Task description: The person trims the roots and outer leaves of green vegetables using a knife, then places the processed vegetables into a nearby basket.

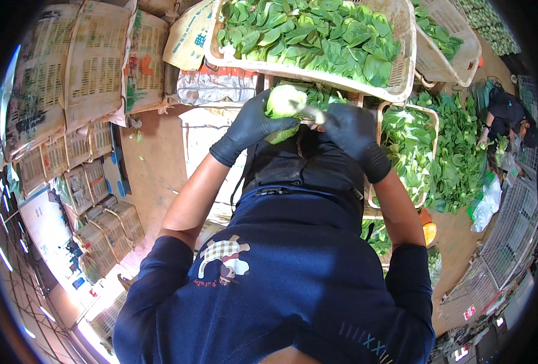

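Note:
My left hand (247,127), in a black glove, is closed around a pale green head of leafy greens (286,100), its thick base turned up. Close by on the right, my right hand (349,130) wears a black glove too, its fingers curled in and blurred. A small, smeared greyish piece (313,113) shows between the greens and my right fingers; I cannot make out what it is. Just beyond both hands stands a pale plastic crate (407,51) heaped with green leafy bok choy (317,36).
A second crate (467,67) with greens stands far right, and a smaller crate (435,130) of greens is right of my arm. Loose greens (463,158) lie beyond it, near another person (506,115). Stacked crates (96,60) rise on the left.

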`<state>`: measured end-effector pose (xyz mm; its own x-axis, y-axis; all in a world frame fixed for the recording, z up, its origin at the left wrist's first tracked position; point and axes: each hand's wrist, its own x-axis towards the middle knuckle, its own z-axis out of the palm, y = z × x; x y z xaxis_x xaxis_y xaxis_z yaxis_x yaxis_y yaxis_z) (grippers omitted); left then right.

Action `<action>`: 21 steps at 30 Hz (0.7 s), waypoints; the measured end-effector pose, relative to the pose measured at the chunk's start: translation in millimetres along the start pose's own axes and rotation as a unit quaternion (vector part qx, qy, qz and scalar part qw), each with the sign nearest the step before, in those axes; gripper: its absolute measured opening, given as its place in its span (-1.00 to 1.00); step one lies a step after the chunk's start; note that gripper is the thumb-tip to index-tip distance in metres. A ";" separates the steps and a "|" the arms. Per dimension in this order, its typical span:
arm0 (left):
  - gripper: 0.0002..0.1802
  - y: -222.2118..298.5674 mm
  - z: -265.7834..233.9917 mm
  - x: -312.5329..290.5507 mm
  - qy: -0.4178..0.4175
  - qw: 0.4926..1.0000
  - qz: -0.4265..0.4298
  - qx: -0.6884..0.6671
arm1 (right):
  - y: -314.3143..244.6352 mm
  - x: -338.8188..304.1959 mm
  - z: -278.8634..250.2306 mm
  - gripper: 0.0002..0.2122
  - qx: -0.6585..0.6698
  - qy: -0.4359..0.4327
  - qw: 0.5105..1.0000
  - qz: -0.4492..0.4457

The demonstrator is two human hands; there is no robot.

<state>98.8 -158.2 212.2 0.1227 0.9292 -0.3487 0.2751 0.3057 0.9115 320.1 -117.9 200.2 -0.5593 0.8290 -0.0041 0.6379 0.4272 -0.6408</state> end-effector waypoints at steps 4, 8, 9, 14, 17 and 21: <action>-0.35 -6.0 2.7 1.1 0.009 0.998 0.009 0.069 | -18.9 5.5 8.4 -0.70 -0.027 -0.012 0.999 -0.044; -0.43 -7.8 2.9 -1.6 0.019 0.991 0.006 0.134 | -17.1 10.3 17.3 -0.72 -0.023 -0.019 0.999 -0.035; -0.44 -6.3 4.0 -2.7 0.026 0.996 0.019 0.085 | -11.5 9.8 21.8 -0.72 -0.018 -0.033 0.999 -0.033; -0.42 7.9 8.7 -12.4 -0.005 0.998 0.034 0.049 | 52.5 7.0 60.3 -0.76 -0.016 -0.093 0.995 0.040; -0.39 7.8 10.9 -10.3 0.025 0.997 0.050 0.044 | 104.6 -6.1 66.0 -0.75 -0.025 -0.126 0.984 0.120; -0.30 -4.0 14.7 -0.1 0.038 0.996 -0.009 0.074 | 108.6 -15.9 59.3 -0.74 0.118 -0.071 0.967 0.213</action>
<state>111.6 -162.5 205.4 0.0460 0.9388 -0.3413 0.4155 0.2927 0.8612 366.9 -106.0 85.2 -0.3495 0.8468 -0.4010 0.6973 -0.0508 -0.7150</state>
